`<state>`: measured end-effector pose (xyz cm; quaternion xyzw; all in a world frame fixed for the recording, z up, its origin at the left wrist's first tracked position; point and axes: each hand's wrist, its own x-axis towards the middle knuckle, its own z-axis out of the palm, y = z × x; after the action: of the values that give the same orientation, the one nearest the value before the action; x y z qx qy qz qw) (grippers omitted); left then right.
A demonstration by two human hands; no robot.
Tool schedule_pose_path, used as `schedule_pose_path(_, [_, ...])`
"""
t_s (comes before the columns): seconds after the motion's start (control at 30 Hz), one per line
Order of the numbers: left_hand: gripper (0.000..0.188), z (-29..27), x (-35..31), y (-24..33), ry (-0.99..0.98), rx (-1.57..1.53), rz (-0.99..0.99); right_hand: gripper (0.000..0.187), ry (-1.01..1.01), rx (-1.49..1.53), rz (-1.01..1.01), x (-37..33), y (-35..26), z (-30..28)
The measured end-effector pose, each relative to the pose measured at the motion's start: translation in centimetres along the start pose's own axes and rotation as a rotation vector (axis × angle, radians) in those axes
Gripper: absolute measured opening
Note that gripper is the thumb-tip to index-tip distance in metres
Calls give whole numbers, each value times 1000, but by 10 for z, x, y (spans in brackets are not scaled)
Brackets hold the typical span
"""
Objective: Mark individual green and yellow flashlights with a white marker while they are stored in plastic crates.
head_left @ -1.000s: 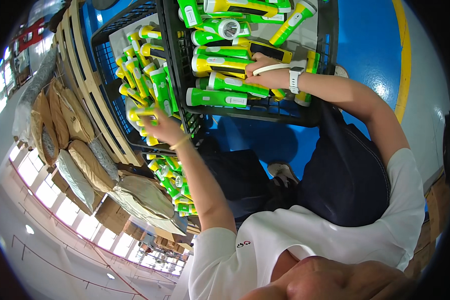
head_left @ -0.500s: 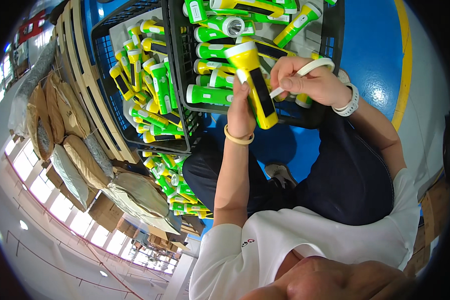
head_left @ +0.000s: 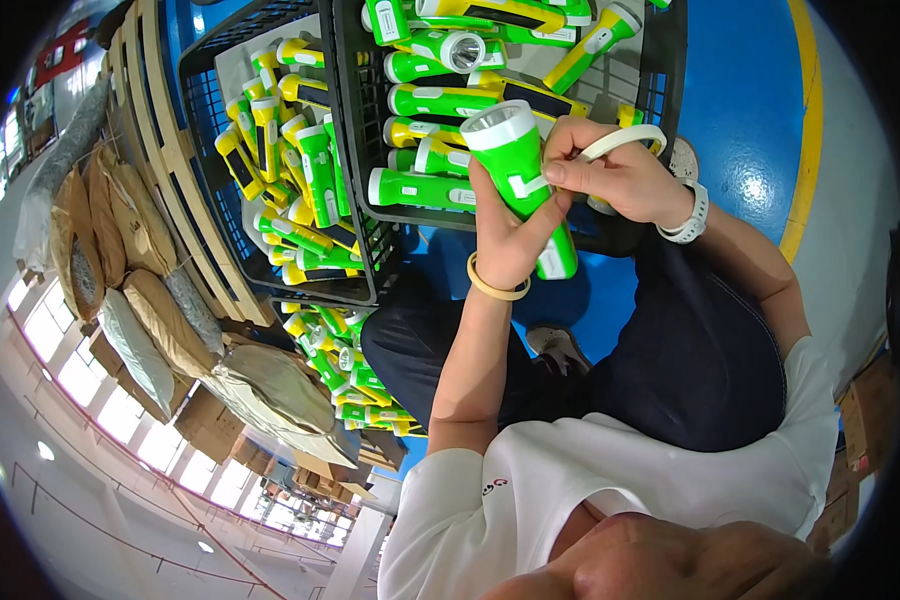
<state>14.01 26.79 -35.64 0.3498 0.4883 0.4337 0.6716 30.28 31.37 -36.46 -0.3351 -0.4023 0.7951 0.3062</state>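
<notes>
My left hand (head_left: 510, 235) is closed around a green flashlight (head_left: 502, 165) with a white head and a white part on its side. Its lens end tilts up and away, and its tail sticks out below the palm. My right hand (head_left: 620, 175) pinches a curved white strip (head_left: 610, 143), which loops above the knuckles. The right fingertips are at the white part on the flashlight's side; whether the strip's end is attached there cannot be made out. Just beyond both hands stands a black plastic crate (head_left: 425, 214) full of green and yellow flashlights.
A second black crate (head_left: 342, 296) to the left holds more flashlights, with another heap of flashlights (head_left: 345, 360) nearer me. Beyond them are wooden pallet slats (head_left: 185, 180) and brown sacks (head_left: 170, 320). Blue floor (head_left: 745, 100) with a yellow line (head_left: 808, 150) lies right.
The flashlight has turned in my left hand: its green side now shows instead of the yellow side with the dark panel. My right fingers have moved against its side.
</notes>
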Motion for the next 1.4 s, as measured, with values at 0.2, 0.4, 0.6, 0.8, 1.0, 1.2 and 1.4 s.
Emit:
schedule_pose_path(0.2, [77,5,0,1,92,258,159,16,47,-224,-228,1,1,4])
schedule_pose_path(0.4, [58,12,0,10,113,122,181,16,142,-304,-277,0,2,6])
schedule_pose_path(0.6, [38,12,2,-5,272,39,28,41,418,-705,-296,14,2,-16])
schedule_pose_path(0.8, [32,12,1,9,212,-117,-118,20,-102,-97,-80,18,6,-32])
schedule_pose_path(1.0, [19,-38,7,-10,565,285,-96,12,-28,-1372,-481,-9,-12,49])
schedule_pose_path(1.2, [41,-169,5,41,995,18,-11,8,-90,-756,-581,13,39,12])
schedule_pose_path(1.4, [61,-195,-5,41,844,1345,-88,19,111,-157,242,19,72,-19])
